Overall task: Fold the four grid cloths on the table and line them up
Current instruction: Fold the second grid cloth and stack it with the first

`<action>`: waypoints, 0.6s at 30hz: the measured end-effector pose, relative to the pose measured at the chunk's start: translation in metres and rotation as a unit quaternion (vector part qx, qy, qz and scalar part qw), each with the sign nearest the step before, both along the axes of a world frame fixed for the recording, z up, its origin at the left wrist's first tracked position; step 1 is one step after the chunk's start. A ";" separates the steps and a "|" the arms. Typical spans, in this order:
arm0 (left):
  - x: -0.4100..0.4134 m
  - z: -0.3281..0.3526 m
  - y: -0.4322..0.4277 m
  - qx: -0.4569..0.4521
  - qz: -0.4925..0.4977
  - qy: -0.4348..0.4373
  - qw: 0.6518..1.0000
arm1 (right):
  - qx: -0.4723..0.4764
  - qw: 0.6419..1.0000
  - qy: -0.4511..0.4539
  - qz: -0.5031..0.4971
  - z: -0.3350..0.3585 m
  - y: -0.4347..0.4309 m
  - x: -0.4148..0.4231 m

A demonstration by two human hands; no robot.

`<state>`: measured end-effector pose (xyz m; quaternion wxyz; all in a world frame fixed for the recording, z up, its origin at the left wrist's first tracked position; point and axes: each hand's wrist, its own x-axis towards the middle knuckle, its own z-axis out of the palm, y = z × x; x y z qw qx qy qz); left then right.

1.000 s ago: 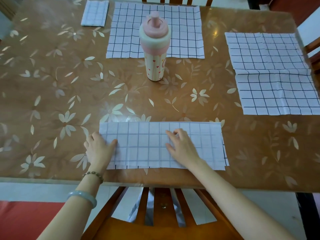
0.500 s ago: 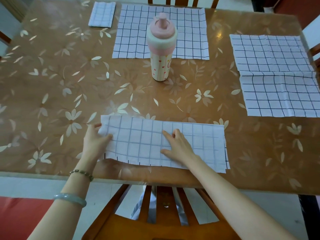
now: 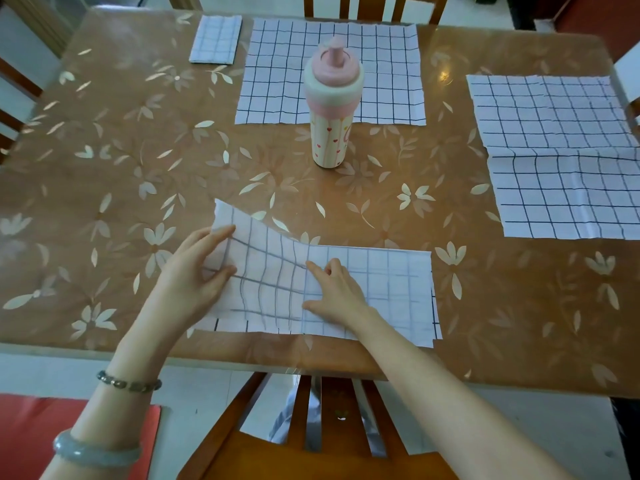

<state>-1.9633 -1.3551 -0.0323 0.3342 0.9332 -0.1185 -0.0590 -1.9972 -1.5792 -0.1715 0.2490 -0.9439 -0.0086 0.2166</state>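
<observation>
At a flower-patterned table (image 3: 104,150), a person's left hand (image 3: 194,275) pinches the left end of a half-folded cloth (image 3: 391,289) between thumb and fingers and holds that end raised off the tabletop. The right hand (image 3: 337,294) presses flat, fingers straight, on the cloth's middle. The cloth lies along the table's near edge. A pink-capped bottle (image 3: 331,109) stands upright mid-table, cap on, contents hidden, and covers part of the spread far cloth (image 3: 277,74) behind it. A small folded cloth (image 3: 216,39) lies just left of that one, and a creased cloth (image 3: 561,157) lies open at the right edge. That makes four grid cloths and one bottle. A wooden chair (image 3: 311,445) stands at the near edge, and the left wrist carries a bead bracelet (image 3: 129,383) and a bangle (image 3: 93,450).
</observation>
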 end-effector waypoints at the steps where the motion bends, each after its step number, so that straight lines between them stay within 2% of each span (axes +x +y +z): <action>1: 0.000 0.003 -0.007 -0.014 -0.008 0.000 1.000 | 0.003 1.000 -0.001 -0.004 -0.001 -0.001 0.000; 3: -0.002 0.009 -0.025 -0.052 -0.033 0.008 0.998 | 0.014 1.000 0.004 -0.012 -0.002 -0.002 0.000; 5: -0.005 0.013 -0.047 -0.078 -0.068 0.000 0.995 | 0.084 0.994 0.022 -0.065 -0.004 -0.006 0.000; 6: -0.006 0.014 -0.059 -0.084 -0.087 -0.010 0.993 | 0.154 0.980 0.034 -0.119 -0.004 -0.010 0.000; 8: -0.009 0.015 -0.085 -0.098 -0.127 -0.020 0.987 | 0.294 0.921 0.030 -0.252 0.001 -0.023 -0.004; 9: -0.012 0.013 -0.098 -0.103 -0.144 -0.011 0.984 | 0.333 0.891 0.012 -0.309 0.005 -0.034 -0.008; 11: -0.018 0.009 -0.124 -0.097 -0.171 0.017 0.980 | 0.326 0.859 -0.043 -0.393 0.014 -0.061 -0.016; 14: -0.031 -0.006 -0.162 -0.070 -0.198 0.060 0.976 | 0.249 0.858 -0.095 -0.439 0.024 -0.110 -0.037; 16: -0.038 -0.019 -0.185 -0.039 -0.211 0.086 0.973 | 0.211 0.860 -0.071 -0.459 0.021 -0.135 -0.051; 18: -0.044 -0.035 -0.204 -0.002 -0.222 0.091 0.971 | 0.255 0.834 -0.015 -0.489 0.017 -0.147 -0.062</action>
